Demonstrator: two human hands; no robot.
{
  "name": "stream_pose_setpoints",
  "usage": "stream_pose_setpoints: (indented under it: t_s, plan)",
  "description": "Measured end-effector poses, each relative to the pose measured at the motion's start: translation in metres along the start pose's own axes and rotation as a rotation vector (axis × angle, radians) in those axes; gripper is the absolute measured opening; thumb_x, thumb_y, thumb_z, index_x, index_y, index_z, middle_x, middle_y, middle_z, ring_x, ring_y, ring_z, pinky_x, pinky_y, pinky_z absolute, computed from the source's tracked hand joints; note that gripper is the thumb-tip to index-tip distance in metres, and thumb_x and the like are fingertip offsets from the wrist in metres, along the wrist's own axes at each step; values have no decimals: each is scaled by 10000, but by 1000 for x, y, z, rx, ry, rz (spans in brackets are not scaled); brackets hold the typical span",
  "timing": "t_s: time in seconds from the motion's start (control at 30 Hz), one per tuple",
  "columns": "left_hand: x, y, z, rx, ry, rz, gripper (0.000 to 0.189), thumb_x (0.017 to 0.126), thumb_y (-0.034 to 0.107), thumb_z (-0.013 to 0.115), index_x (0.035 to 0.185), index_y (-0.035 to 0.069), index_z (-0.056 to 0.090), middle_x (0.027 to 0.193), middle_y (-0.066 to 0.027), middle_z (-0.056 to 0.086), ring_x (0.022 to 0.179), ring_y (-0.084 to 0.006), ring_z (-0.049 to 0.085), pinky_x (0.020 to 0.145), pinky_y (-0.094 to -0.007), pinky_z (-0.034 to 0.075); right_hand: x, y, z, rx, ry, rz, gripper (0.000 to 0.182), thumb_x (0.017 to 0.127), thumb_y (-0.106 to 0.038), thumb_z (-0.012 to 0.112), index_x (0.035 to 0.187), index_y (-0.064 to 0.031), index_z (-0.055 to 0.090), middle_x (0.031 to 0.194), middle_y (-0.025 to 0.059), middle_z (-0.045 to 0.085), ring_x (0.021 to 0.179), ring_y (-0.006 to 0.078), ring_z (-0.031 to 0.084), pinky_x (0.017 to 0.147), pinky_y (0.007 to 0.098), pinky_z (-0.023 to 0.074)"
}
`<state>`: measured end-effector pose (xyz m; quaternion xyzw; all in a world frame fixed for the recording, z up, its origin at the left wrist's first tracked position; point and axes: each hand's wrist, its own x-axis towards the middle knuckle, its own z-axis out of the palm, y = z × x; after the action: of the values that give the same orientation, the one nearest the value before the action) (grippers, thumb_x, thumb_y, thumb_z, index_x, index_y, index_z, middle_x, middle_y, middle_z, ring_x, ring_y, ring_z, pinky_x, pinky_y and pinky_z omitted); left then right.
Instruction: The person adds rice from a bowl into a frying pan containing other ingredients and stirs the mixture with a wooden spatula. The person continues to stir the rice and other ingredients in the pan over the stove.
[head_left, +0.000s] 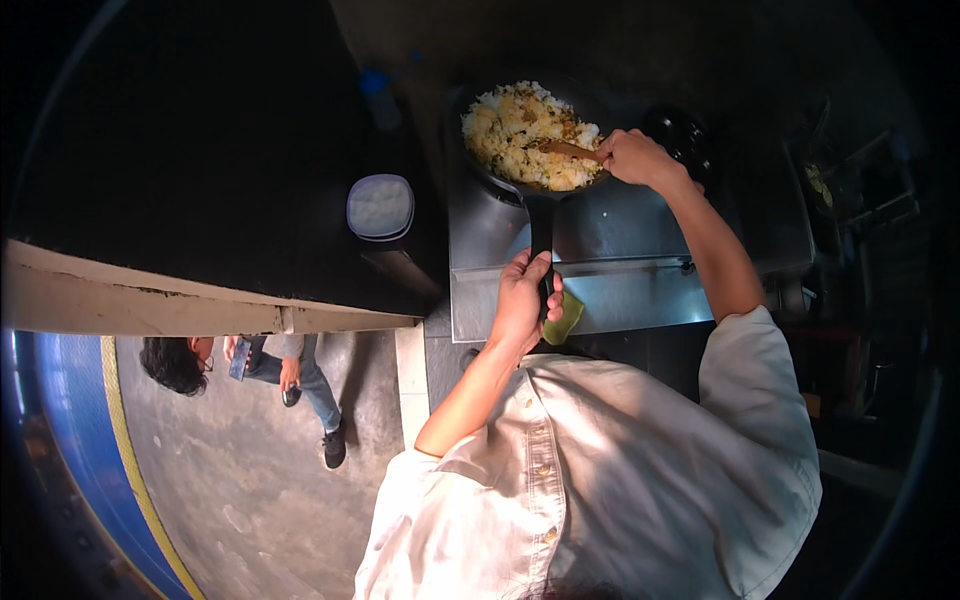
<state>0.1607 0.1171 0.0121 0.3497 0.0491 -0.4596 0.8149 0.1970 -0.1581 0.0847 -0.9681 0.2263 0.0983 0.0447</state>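
My left hand (525, 296) is wrapped around the black handle (541, 225) of a dark frying pan (495, 182) on the stove. Rice (517, 120) fills much of the pan, partly white and partly browned, with darker bits mixed in. My right hand (637, 156) grips a wooden spatula (574, 150) near the pan's right rim. The spatula's blade lies in the rice, and its far end is partly hidden. Below the handle, close to my left fingers, hangs a green cloth (564, 319).
A steel stove top (630, 232) carries the pan, with a second dark burner (679, 131) at right. On the black counter (225, 187) stand a lidded plastic container (380, 206) and a blue-capped bottle (381, 97). A seated person (300, 367) holds a phone at lower left.
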Motion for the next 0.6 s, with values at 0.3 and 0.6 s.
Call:
stream_pose_setpoints:
  t_s: [0.3,0.6]
  plan:
    - [-6,0,3,7,15,-18,96,1039,160,508,1064,83,455,727,-57,547,493,-119,446,419,-250,340,12,-30,15,72,29,13,291,894,-234,645,1167,-203,741,1185,138,696,1110,349,657,991,440,518]
    - [-5,-1,0,7,6,-5,87,1038,158,511,1052,80,475,729,-55,549,495,-116,446,420,-246,339,19,-33,-18,111,169,-109,283,927,-261,656,1180,-166,740,1180,154,702,1118,368,651,989,444,510]
